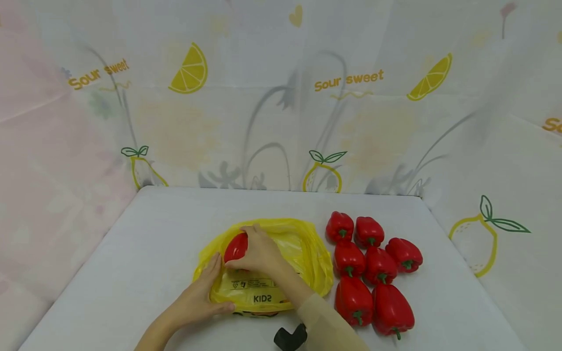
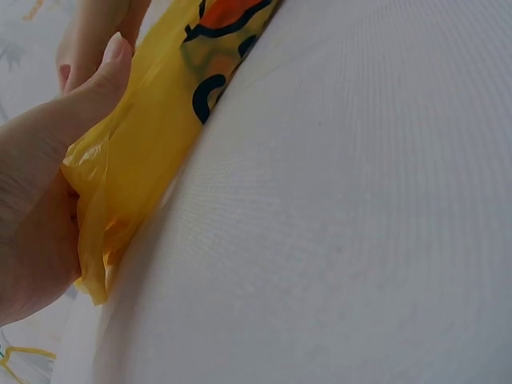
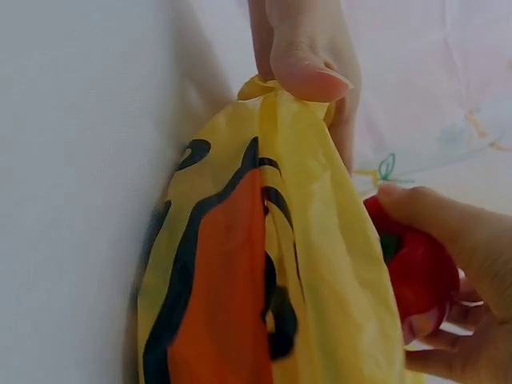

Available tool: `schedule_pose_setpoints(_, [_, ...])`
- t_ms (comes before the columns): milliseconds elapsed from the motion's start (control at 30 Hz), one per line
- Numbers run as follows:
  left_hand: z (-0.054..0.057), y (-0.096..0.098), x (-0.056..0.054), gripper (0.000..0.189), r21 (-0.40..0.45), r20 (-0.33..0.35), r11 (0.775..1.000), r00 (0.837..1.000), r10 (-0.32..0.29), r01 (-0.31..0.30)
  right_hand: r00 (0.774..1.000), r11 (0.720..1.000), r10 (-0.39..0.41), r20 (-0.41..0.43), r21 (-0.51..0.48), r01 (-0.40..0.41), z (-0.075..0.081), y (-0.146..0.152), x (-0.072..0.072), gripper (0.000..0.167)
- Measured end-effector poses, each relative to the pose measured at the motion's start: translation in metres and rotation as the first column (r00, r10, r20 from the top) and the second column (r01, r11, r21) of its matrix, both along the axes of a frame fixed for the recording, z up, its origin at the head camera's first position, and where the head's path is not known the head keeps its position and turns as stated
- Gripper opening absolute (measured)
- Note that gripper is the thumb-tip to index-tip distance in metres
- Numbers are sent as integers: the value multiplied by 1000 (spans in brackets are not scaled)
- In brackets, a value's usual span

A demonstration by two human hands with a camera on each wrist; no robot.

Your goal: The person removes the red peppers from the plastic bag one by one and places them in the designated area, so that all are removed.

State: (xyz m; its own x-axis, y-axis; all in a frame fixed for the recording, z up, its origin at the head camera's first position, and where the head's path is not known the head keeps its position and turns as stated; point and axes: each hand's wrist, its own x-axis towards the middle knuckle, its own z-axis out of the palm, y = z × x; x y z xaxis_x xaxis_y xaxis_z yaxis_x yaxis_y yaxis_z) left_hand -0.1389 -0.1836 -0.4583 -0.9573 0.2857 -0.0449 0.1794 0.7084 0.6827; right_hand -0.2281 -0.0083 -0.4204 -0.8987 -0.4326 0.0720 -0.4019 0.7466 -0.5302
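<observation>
In the head view, a yellow plastic bag [image 1: 322, 273] lies with its mouth spread wide on the white table. My right hand [image 1: 263, 253] grips a red bell pepper [image 1: 236, 247] inside the left part of the bag's mouth. The right wrist view shows this bell pepper [image 3: 412, 276] between thumb and fingers, its green stem partly hidden by the bag wall. My left hand [image 1: 197, 297] rests against the bag's near left side, thumb and fingers spread apart. In the left wrist view, the left palm and thumb [image 2: 100, 92] lie along the yellow plastic.
Several more red bell peppers [image 1: 349, 258] with green stems stand close together right of the bag. A black object [image 1: 290, 338] shows beside the right sleeve [image 1: 329, 324]. Behind the white table [image 1: 131, 273] hangs a lemon-patterned cloth [image 1: 272, 122].
</observation>
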Motion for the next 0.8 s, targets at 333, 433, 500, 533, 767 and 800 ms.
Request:
schedule_pose_setpoints(333, [-2,0,-3,120,-5,-3,1000,1000,4,-4,959,959,113,-259,-226,-174,28,42,21,77])
schedule_pose_setpoints(433, [-2,-1,-3,120,-7,0,1000,1000,10,-10,941,947,120,-317,-247,-204,39,56,29,77])
schedule_pose_setpoints(500, [-2,-1,-3,120,-4,5,1000,1000,12,-12,929,942,117,-350,-256,-215,45,65,33,78])
schedule_pose_setpoints(533, [-1,-1,-3,120,-4,7,1000,1000,13,-13,924,940,117,-365,-261,-222,48,70,34,78])
schedule_pose_setpoints(767, [-3,-1,-3,121,-5,-4,1000,1000,5,-5,892,924,116,-438,-282,-258,60,96,38,82])
schedule_pose_setpoints(800, [-3,-1,-3,121,-4,-6,1000,1000,3,-3,889,921,115,-442,-287,-263,61,99,38,82])
